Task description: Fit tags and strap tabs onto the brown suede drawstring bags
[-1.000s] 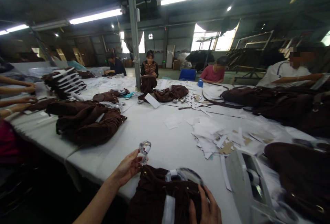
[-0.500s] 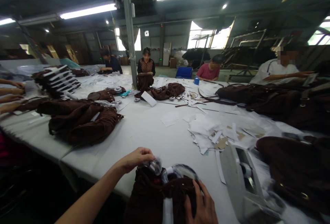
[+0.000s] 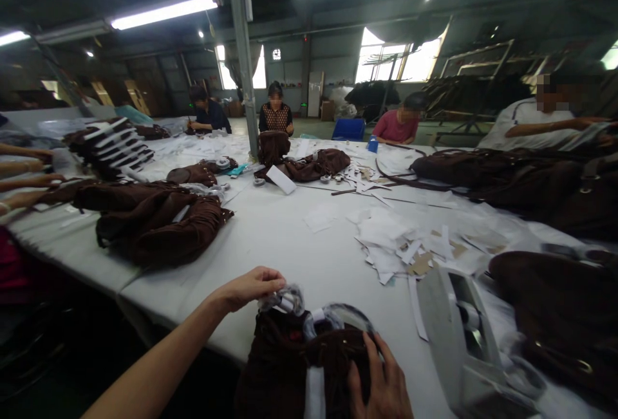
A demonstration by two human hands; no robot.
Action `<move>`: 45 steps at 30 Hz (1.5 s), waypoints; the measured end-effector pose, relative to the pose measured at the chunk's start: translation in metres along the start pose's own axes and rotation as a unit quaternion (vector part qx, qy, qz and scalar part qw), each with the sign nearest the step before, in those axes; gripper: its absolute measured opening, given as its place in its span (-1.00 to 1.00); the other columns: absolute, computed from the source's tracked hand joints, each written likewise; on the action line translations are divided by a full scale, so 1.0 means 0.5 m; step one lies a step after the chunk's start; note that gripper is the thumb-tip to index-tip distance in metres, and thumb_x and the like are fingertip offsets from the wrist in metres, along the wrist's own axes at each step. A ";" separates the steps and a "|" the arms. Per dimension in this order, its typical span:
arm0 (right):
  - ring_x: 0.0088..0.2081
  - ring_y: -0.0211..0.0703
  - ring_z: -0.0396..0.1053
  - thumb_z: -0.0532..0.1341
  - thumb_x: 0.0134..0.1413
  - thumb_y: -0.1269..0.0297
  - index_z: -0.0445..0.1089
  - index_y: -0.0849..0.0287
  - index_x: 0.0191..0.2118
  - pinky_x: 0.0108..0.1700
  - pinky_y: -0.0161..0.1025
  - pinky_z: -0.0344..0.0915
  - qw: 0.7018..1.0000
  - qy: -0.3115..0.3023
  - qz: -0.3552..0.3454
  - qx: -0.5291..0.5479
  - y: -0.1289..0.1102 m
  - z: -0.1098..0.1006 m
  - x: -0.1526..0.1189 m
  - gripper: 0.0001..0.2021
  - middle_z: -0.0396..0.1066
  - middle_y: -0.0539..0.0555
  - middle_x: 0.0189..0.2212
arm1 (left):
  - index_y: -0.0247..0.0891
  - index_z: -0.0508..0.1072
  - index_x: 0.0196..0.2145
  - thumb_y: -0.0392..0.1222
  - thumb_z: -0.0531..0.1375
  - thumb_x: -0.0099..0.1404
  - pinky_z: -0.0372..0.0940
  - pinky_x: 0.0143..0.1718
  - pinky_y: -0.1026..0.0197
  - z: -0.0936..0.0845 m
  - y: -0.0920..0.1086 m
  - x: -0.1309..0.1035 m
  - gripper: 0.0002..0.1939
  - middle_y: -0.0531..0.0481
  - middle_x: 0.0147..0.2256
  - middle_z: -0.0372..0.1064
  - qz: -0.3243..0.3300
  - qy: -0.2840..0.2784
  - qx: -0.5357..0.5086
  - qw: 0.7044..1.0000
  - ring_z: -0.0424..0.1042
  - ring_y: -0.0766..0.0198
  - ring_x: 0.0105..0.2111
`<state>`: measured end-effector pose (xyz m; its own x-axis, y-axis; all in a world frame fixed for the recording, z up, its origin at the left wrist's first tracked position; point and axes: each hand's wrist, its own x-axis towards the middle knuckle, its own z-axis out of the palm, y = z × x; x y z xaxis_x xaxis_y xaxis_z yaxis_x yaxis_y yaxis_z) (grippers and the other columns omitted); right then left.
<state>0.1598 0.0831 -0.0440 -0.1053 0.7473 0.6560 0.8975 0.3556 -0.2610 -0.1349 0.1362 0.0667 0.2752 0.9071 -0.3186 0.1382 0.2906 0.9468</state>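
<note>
Dark brown bag, soft, matte, gathered cloth or leather (cannot tell which), at the near edge of the pale, smooth table. Left hand: fingers closed on a ring-shaped, clear-wrapped bundle at the bag's top edge. Right hand: partly open, fingers spread and curved over the bag's side, thumb on its front. Second wrapped loop banded white; glossy pale strip down the front. Bag's base cut off by the frame; left fingertips' exact grip blurred.
</note>
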 end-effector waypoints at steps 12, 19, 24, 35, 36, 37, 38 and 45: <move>-0.06 0.08 0.32 -0.07 0.23 0.02 0.13 0.17 0.17 -0.08 0.00 0.32 1.000 0.005 0.001 0.001 -0.006 -0.005 0.007 -0.51 0.27 0.22 0.04 | -0.23 0.29 0.00 -0.22 0.36 0.00 0.18 -0.27 0.27 -0.035 -0.039 -0.037 -0.41 -0.07 -0.22 0.42 -0.011 -0.021 -0.098 0.995 0.38 0.23 -0.21; -0.07 0.07 0.33 -0.07 0.23 0.04 0.12 0.16 0.17 -0.08 0.00 0.33 1.000 0.008 -0.003 -0.008 -0.002 0.001 0.005 -0.52 0.27 0.23 0.03 | -0.32 0.41 -0.08 -0.31 0.33 0.02 0.15 -0.14 0.24 -0.045 -0.058 -0.047 -0.54 -0.13 -0.18 0.44 0.029 -0.045 -0.131 0.990 0.37 0.21 -0.17; -0.07 0.08 0.33 -0.08 0.23 0.04 0.09 0.15 0.19 -0.09 0.00 0.33 1.000 0.008 -0.009 -0.014 0.002 0.003 0.005 -0.51 0.27 0.23 0.03 | -0.30 0.43 -0.07 -0.25 0.33 0.04 0.18 -0.14 0.21 -0.041 -0.064 -0.052 -0.54 -0.14 -0.15 0.45 0.023 -0.019 -0.126 0.992 0.38 0.18 -0.16; -0.06 0.07 0.32 -0.05 0.22 0.05 0.06 0.14 0.22 -0.08 -0.02 0.32 1.000 -0.005 -0.012 -0.004 0.005 0.003 0.002 -0.50 0.25 0.22 0.06 | -0.35 0.48 -0.15 -0.16 0.33 0.07 0.13 -0.35 0.33 -0.003 -0.076 -0.063 -0.62 -0.07 -0.33 0.45 0.050 0.044 -0.153 0.986 0.32 0.33 -0.38; -0.05 0.07 0.32 -0.05 0.22 0.05 0.06 0.14 0.22 -0.08 -0.02 0.32 1.000 -0.004 -0.010 -0.002 0.004 0.003 0.001 -0.50 0.25 0.21 0.06 | -0.35 0.48 -0.15 -0.14 0.32 0.09 0.13 -0.34 0.34 0.000 -0.077 -0.066 -0.63 -0.09 -0.31 0.45 0.045 0.044 -0.167 0.984 0.32 0.33 -0.37; -0.05 0.07 0.32 -0.05 0.23 0.05 0.06 0.13 0.22 -0.08 -0.02 0.32 1.000 -0.003 -0.008 -0.001 0.003 0.003 0.001 -0.50 0.25 0.21 0.06 | -0.35 0.48 -0.15 -0.11 0.30 0.12 0.13 -0.34 0.35 0.003 -0.078 -0.069 -0.64 -0.10 -0.29 0.45 0.039 0.046 -0.183 0.981 0.32 0.34 -0.37; -0.05 0.08 0.32 -0.05 0.22 0.05 0.05 0.13 0.22 -0.07 -0.01 0.32 1.000 -0.003 -0.008 0.001 0.002 0.003 0.001 -0.50 0.25 0.21 0.06 | -0.36 0.48 -0.16 -0.10 0.30 0.13 0.14 -0.34 0.35 0.006 -0.081 -0.070 -0.65 -0.11 -0.29 0.45 0.033 0.051 -0.198 0.978 0.33 0.35 -0.38; -0.04 0.08 0.31 -0.06 0.22 0.03 0.09 0.14 0.20 -0.06 0.00 0.30 1.000 -0.007 -0.011 0.006 0.001 0.006 0.000 -0.50 0.25 0.22 0.06 | -0.38 0.49 -0.32 -0.13 0.37 0.02 0.11 -0.51 0.37 0.026 -0.118 -0.048 -0.70 -0.01 -0.50 0.43 0.027 0.142 -0.258 0.955 0.30 0.41 -0.56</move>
<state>0.1590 0.0849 -0.0463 -0.1307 0.7475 0.6513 0.8901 0.3778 -0.2549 -0.1373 0.0936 0.0179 -0.0099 0.9497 -0.3130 -0.3773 0.2863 0.8807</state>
